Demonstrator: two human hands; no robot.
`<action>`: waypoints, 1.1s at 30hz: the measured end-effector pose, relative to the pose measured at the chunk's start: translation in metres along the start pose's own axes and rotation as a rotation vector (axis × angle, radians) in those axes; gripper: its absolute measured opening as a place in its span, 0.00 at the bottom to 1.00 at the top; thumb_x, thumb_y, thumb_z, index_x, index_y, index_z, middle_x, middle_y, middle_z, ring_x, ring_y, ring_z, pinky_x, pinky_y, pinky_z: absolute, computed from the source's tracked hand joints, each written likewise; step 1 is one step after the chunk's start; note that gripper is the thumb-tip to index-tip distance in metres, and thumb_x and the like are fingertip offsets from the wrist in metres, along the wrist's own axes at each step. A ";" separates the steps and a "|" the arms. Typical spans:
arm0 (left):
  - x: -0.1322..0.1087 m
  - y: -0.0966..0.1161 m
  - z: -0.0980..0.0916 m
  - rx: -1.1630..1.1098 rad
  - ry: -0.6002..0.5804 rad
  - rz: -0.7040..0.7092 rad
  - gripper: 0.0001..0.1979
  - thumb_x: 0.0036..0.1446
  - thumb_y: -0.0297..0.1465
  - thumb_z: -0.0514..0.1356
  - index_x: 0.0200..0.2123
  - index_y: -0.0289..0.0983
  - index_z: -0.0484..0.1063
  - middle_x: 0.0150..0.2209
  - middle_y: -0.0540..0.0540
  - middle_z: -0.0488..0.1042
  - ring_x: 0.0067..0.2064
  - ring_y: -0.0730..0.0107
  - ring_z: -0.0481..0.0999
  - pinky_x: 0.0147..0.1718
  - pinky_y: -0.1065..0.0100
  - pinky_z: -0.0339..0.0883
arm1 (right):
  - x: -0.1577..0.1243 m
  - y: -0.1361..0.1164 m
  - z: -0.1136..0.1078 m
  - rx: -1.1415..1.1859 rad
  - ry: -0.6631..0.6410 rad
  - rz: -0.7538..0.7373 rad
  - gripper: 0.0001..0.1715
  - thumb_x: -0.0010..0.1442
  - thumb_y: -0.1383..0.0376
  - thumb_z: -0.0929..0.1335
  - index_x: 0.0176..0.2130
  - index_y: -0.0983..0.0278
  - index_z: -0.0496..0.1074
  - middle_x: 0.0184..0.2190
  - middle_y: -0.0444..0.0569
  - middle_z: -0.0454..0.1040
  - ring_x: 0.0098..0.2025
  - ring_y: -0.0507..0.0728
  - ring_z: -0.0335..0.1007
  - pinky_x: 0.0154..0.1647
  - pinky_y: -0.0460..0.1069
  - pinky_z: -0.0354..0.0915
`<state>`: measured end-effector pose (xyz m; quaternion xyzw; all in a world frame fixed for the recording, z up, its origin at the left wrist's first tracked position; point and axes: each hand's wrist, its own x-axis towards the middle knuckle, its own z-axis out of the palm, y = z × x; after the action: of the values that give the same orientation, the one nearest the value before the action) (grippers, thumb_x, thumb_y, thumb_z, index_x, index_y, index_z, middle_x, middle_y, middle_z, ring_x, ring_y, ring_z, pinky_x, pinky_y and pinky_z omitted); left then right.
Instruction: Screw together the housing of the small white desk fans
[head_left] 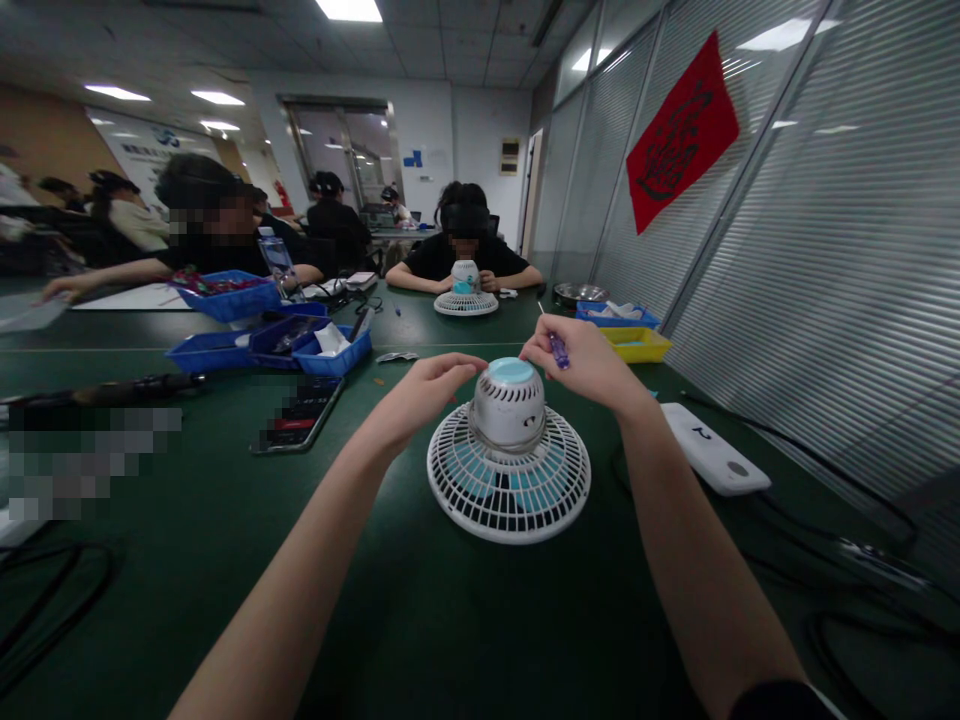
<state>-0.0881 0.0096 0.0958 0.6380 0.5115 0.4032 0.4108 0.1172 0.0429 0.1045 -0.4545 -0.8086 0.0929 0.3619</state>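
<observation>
A small white fan (508, 410) lies face down on the green table, its round grille (510, 522) below and its motor housing upward. The housing has a light-blue round cap (511, 371) on top, and a cord is wound around its base. My left hand (435, 385) is open, fingers stretched toward the housing's upper left edge, apparently touching it. On the other side, my right hand (581, 360) is closed around a screwdriver with a purple handle (559, 350), its thin shaft pointing up and away from the fan. Its fingertips are at the housing's upper right edge.
Blue trays (334, 350) with parts and a phone (300, 415) lie to the left. A white power bank (712, 450), cables and a yellow tray (637, 345) are to the right. Across the table, a person (465, 235) works at another fan (466, 300).
</observation>
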 end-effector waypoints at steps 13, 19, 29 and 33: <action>0.001 0.002 0.003 0.006 -0.031 -0.003 0.10 0.56 0.31 0.58 0.33 0.40 0.81 0.47 0.43 0.82 0.54 0.56 0.75 0.53 0.60 0.67 | -0.002 -0.005 -0.004 0.054 -0.004 0.022 0.18 0.59 0.70 0.67 0.24 0.59 0.56 0.23 0.46 0.72 0.32 0.58 0.77 0.32 0.51 0.61; 0.003 -0.002 0.002 0.032 -0.040 0.018 0.10 0.56 0.32 0.58 0.37 0.40 0.81 0.49 0.42 0.81 0.54 0.55 0.76 0.52 0.59 0.68 | -0.002 -0.006 -0.005 0.031 -0.023 0.036 0.19 0.59 0.70 0.67 0.23 0.59 0.56 0.23 0.46 0.72 0.32 0.58 0.77 0.33 0.51 0.61; 0.007 -0.012 0.001 0.135 -0.105 0.085 0.18 0.59 0.36 0.55 0.48 0.37 0.76 0.54 0.41 0.77 0.55 0.57 0.75 0.56 0.57 0.66 | -0.003 -0.005 -0.009 -0.022 -0.040 0.079 0.18 0.59 0.70 0.67 0.23 0.60 0.56 0.22 0.45 0.74 0.30 0.55 0.74 0.35 0.49 0.61; 0.008 -0.014 0.001 0.155 -0.122 0.094 0.19 0.59 0.37 0.55 0.50 0.37 0.75 0.55 0.41 0.76 0.56 0.57 0.75 0.55 0.56 0.67 | -0.003 -0.001 -0.012 -0.156 -0.018 0.134 0.18 0.59 0.70 0.67 0.22 0.60 0.57 0.19 0.43 0.73 0.30 0.56 0.73 0.36 0.49 0.61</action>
<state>-0.0904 0.0194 0.0829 0.7147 0.4847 0.3415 0.3711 0.1256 0.0375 0.1119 -0.5333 -0.7845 0.0577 0.3112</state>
